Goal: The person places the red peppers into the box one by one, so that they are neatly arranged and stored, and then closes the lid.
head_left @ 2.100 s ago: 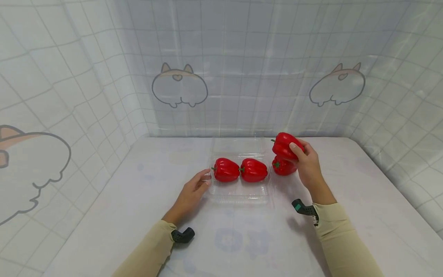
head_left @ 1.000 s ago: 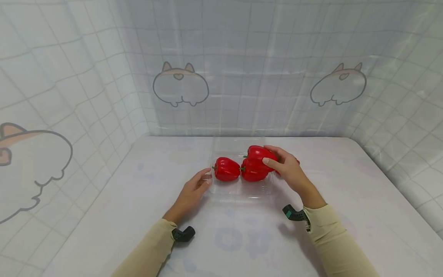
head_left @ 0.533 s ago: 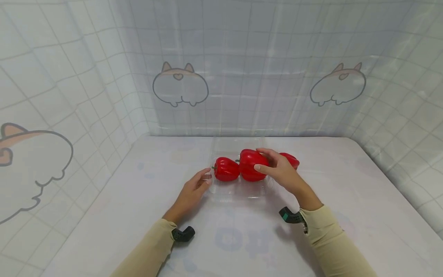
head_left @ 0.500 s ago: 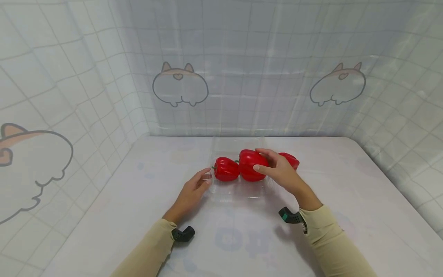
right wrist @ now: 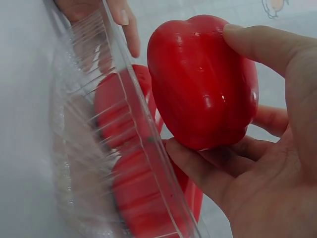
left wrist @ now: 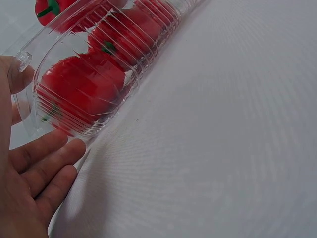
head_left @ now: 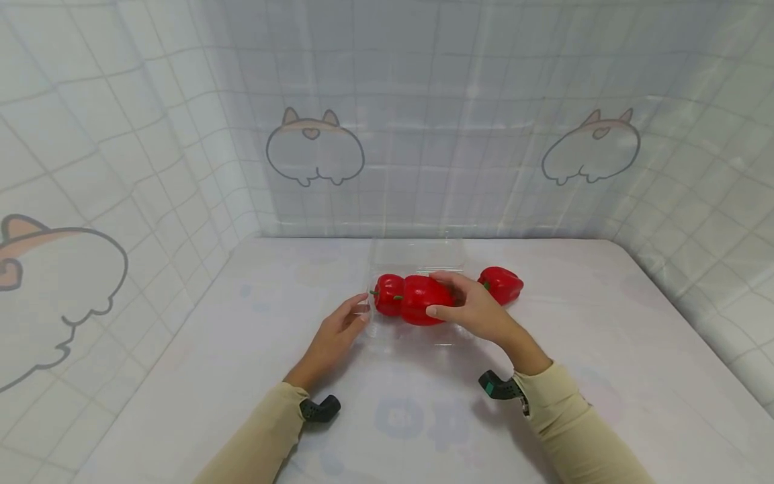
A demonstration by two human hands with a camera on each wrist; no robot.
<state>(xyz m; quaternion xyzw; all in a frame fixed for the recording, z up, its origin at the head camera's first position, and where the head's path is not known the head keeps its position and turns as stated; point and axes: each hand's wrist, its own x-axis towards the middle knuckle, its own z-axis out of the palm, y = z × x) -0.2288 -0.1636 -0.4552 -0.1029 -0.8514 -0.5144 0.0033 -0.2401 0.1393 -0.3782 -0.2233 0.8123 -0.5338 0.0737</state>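
One wide white table top (head_left: 242,417) spreads under all the fingers. Between the two hands sits a clear plastic box with ribbed sides (head_left: 417,334), its see-through lid (head_left: 417,253) lying back, past the fingertips. The box looks thin and bendy, so hold it gently by the rim. At one end of it, the left hand (head_left: 332,338) has loose, spread fingers; I can't tell if they touch it. The right hand (head_left: 478,311) holds a shiny red bell pepper (head_left: 425,304) up over the box, thumb on one side, fingers on the other. This pepper looks firm, light and a bit slippery, so its fat sides seem best to hold. Below it in the box are two more red peppers: one nearest the left fingertips (left wrist: 84,87), one further from them (left wrist: 131,37). Another red pepper (head_left: 500,286) rests outside, behind the right knuckles. Smallest, the held pepper's green stem (head_left: 398,297) points away from the right fingers.
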